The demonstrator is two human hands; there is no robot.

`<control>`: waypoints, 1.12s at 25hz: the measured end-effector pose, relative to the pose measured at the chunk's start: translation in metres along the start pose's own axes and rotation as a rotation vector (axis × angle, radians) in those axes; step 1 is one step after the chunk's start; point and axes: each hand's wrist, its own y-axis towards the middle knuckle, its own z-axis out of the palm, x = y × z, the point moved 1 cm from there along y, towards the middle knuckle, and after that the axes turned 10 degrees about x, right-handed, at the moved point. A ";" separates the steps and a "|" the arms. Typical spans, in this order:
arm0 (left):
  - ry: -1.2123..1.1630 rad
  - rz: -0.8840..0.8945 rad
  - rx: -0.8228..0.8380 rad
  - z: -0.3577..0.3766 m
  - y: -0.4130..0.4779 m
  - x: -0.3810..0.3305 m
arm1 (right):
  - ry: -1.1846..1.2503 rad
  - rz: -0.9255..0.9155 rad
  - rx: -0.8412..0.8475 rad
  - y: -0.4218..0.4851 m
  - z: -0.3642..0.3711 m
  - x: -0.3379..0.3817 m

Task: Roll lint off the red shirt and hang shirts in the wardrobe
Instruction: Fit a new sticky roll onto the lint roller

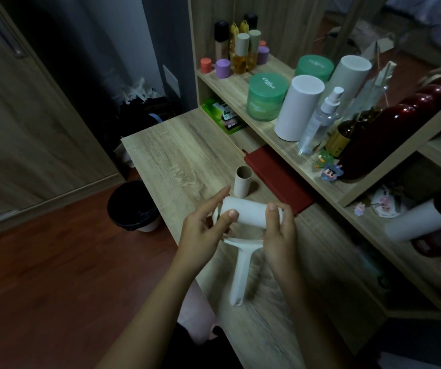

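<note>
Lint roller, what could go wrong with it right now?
1. The left hand and right hand pinch only the white roll. Neither seems to hold the handle, so it might twist or drop onto the desk.
2. The empty cardboard tube stands just behind the hands. A bump could tip it, and it might roll off toward the bin.

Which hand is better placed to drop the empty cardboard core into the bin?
Left, probably. Left hand and right hand both hold the white roll, but the cardboard core stands nearer the left one, and the bin is on that side.
</note>
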 end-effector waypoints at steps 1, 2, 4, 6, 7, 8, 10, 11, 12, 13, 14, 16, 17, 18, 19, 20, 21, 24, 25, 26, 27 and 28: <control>0.028 0.001 -0.008 0.001 0.000 0.002 | 0.004 0.017 -0.006 0.000 0.001 0.000; 0.046 -0.007 -0.015 0.001 0.000 0.003 | 0.008 0.031 -0.014 -0.001 0.001 0.000; 0.052 -0.026 -0.039 0.001 0.001 0.006 | 0.006 0.051 -0.031 -0.002 0.003 -0.001; 0.044 -0.040 -0.066 0.003 0.001 0.009 | 0.001 0.068 -0.041 -0.003 0.003 -0.003; 0.040 -0.050 -0.078 0.004 0.000 0.010 | 0.002 0.074 -0.040 -0.003 0.002 -0.003; 0.035 -0.065 -0.089 0.006 0.000 0.010 | 0.002 0.081 -0.036 -0.003 0.002 -0.004; 0.024 -0.094 -0.109 0.007 0.000 0.011 | -0.007 0.096 -0.037 -0.003 0.003 -0.005; 0.018 -0.103 -0.120 0.007 0.001 0.013 | -0.008 0.101 -0.040 -0.003 0.004 -0.007; 0.019 -0.111 -0.127 0.007 0.002 0.014 | -0.008 0.106 -0.040 -0.004 0.004 -0.008; 0.026 -0.115 -0.131 0.006 0.003 0.015 | -0.006 0.109 -0.039 -0.004 0.005 -0.009; 0.034 -0.119 -0.133 0.006 0.003 0.016 | -0.003 0.111 -0.037 -0.004 0.005 -0.010; 0.038 -0.126 -0.149 0.006 0.003 0.015 | 0.002 0.113 -0.042 -0.004 0.007 -0.014; 0.042 -0.134 -0.167 0.007 0.002 0.015 | 0.004 0.113 -0.044 -0.004 0.007 -0.015; 0.058 -0.149 -0.188 0.008 0.001 0.015 | 0.009 0.113 -0.040 -0.004 0.009 -0.017; 0.085 -0.167 -0.213 0.009 0.000 0.015 | 0.018 0.116 -0.031 -0.004 0.010 -0.019; 0.112 -0.184 -0.233 0.010 0.000 0.015 | 0.030 0.122 -0.022 -0.005 0.012 -0.020; 0.131 -0.193 -0.243 0.010 -0.001 0.016 | 0.038 0.126 -0.018 -0.006 0.013 -0.022; 0.132 -0.201 -0.222 0.010 0.000 0.019 | -0.024 0.086 -0.013 -0.004 0.009 -0.024; 0.114 -0.208 -0.228 0.011 0.001 0.021 | -0.057 0.069 0.001 -0.002 0.007 -0.024; 0.088 -0.221 -0.242 0.013 0.001 0.023 | -0.085 0.057 0.020 -0.001 0.007 -0.025; 0.058 -0.240 -0.261 0.016 0.001 0.025 | -0.107 0.045 0.042 0.000 0.007 -0.026; 0.026 -0.264 -0.277 0.019 0.000 0.027 | -0.123 0.032 0.061 0.001 0.008 -0.027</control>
